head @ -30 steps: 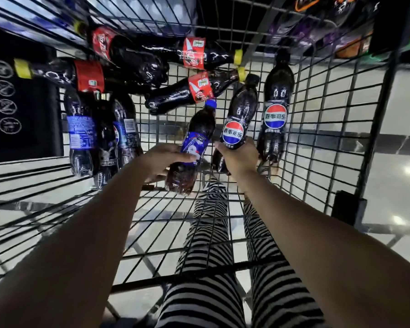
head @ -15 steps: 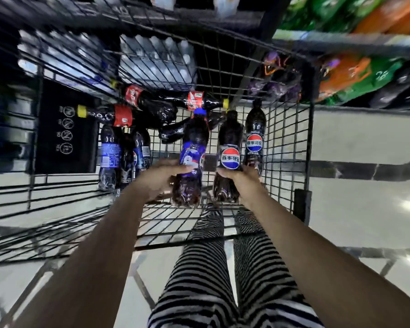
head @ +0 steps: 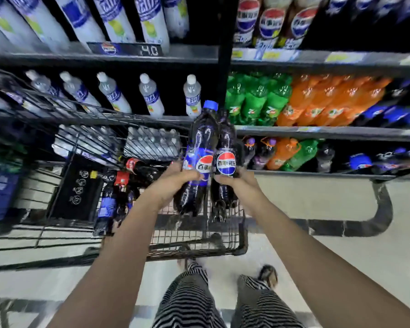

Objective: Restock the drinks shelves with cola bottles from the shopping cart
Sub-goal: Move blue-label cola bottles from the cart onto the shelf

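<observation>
Both bottles now lifted clear of the cart (head: 243, 233), up toward the shelves (head: 317, 133). Left hand (head: 173, 183) wraps blue-cap bottle (head: 202, 147); right hand (head: 237, 183) wraps other bottle (head: 226, 147), side by side & upright. Pick done; shelving next, prob.

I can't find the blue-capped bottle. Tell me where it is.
In the head view, the blue-capped bottle is centre frame, upright in the left hand, above the cart and right beside the bottle the right hand holds.

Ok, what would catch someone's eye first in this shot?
Two dark cola bottles held upright side by side at centre: the blue-capped bottle in the left hand, the other bottle in the right hand. Behind them, bright green bottles and orange bottles fill the right-hand shelf.
</observation>
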Demonstrator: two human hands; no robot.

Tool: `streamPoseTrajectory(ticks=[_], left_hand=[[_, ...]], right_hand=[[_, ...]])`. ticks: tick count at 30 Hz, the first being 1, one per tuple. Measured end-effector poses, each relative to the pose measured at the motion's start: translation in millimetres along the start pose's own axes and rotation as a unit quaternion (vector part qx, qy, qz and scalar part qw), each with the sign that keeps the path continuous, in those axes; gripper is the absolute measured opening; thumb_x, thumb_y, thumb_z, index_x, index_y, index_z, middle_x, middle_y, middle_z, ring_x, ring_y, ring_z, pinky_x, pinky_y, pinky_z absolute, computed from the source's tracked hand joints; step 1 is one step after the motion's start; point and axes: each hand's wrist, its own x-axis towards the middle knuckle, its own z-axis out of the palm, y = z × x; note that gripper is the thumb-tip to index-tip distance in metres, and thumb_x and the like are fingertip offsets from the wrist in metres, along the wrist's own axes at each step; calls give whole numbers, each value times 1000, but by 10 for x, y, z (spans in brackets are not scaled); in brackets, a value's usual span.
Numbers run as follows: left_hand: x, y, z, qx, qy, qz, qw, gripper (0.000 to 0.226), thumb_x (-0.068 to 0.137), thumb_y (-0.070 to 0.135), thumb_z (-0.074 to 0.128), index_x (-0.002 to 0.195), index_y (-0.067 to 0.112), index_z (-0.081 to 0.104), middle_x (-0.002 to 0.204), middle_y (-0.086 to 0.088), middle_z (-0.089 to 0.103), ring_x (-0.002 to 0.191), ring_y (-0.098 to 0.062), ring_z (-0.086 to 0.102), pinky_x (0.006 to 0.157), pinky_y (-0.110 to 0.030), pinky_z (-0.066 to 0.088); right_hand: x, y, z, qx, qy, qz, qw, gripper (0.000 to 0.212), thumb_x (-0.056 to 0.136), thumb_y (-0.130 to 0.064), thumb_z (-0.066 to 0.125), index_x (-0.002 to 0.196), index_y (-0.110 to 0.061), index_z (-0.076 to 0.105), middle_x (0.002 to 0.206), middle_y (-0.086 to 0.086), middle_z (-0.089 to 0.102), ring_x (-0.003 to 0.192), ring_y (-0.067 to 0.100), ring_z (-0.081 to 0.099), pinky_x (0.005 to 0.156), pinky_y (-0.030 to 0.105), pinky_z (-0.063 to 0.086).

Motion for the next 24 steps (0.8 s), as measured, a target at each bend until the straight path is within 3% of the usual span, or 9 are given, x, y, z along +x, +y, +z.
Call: streamPoseTrajectory(ticks=[3,6,7,10,13,18,20,22,24], left_hand=[[-124,180,552,-19,15,27,999,19,80,-2,66,85,16,64,68,5,72,64,-10,68,64,-19,53],[-202,268,1094,-74,11,34,997,8,82,6,65,83,14,68,70,-1,73,62,-14,68,61,-23,55],[-224,312,1268,-92,16,34,995,6,78,14,70,84,13,69,71,-3,73,61,-14,68,62,-26,55],[-266,453,1781,-123,-1,22,992,30,69,29,74,89,8,66,69,-7,71,53,-16,66,56,-28,54],[-303,621,2273,-140,-33,35,989,27,71,31,64,82,6,64,62,-7,67,46,-17,62,47,-23,52],[-259,830,2886,-151,-54,48,986,35,71,36,64,85,4,62,67,-12,68,49,-21,63,48,-27,53],[-226,897,3048,-153,-60,55,985,34,72,37,64,85,6,61,69,-12,67,51,-21,63,50,-27,53],[-169,969,3153,-142,-51,59,987,32,74,38,63,85,8,63,68,-10,67,52,-20,64,52,-26,54],[-86,1033,3201,-113,-37,64,991,36,71,42,66,86,9,65,69,-10,68,58,-21,65,61,-30,54]], right_hand=[[-162,-172,-443,2,9,-30,1000,52,69,-17,82,115,-7,63,105,9,72,98,22,67,88,35,54],[-305,-304,-951,16,26,-56,998,65,52,-32,86,111,-10,66,103,10,72,99,28,67,96,48,50],[-360,-357,-1118,19,28,-65,997,62,55,-30,86,111,-10,66,103,10,72,99,28,67,96,48,50],[-503,-517,-1625,25,52,-87,995,54,59,-26,85,108,-10,68,101,10,73,97,27,68,95,47,51],[-629,-672,-2095,31,75,-121,989,67,43,-36,83,104,-12,70,99,7,73,97,26,68,95,45,51],[-788,-906,-2734,50,77,-143,985,80,34,-42,84,105,-10,68,102,9,72,99,28,67,95,45,51],[-833,-992,-2921,63,72,-149,984,72,41,-38,85,105,-9,68,100,9,73,98,29,67,93,44,50],[-853,-1073,-3072,78,73,-157,982,49,60,-23,84,102,-7,68,95,9,72,94,30,68,90,43,51],[-818,-1134,-3198,102,79,-162,978,34,71,-12,79,102,-4,67,90,11,71,85,29,68,78,38,56]])
